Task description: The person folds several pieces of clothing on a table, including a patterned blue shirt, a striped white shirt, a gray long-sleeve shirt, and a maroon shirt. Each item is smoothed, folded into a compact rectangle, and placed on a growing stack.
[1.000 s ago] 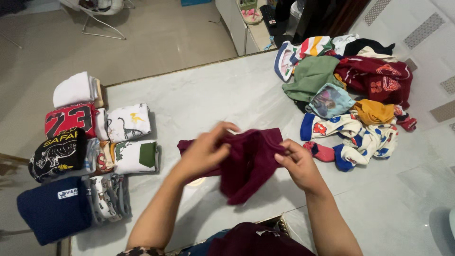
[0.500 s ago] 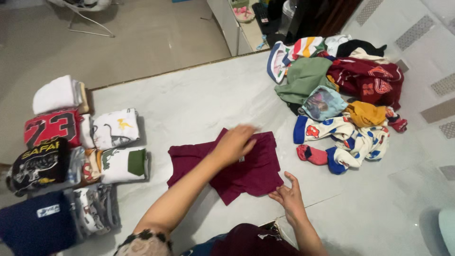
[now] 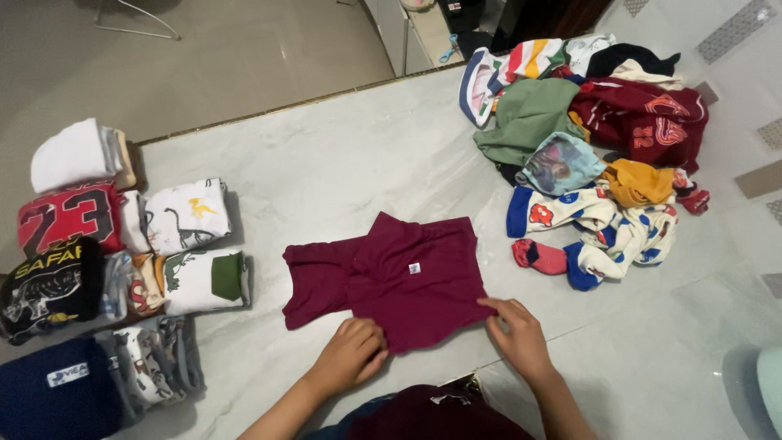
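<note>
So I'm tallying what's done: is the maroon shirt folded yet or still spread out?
Spread out, not yet folded: the maroon shirt lies flat on the marble table, a sleeve out, both hands at its near hem.

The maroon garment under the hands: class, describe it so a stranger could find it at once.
On the pale marble table, between folded stacks and a loose pile, lies the maroon garment, spread flat. The left hand and right hand touch its near edge. Alone among prints, it is plain, with a tiny white tag.

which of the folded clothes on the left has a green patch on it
The white folded shirt with the green patch, in the near row beside the black folded shirt. The white one behind it shows only dinosaur prints.
</note>
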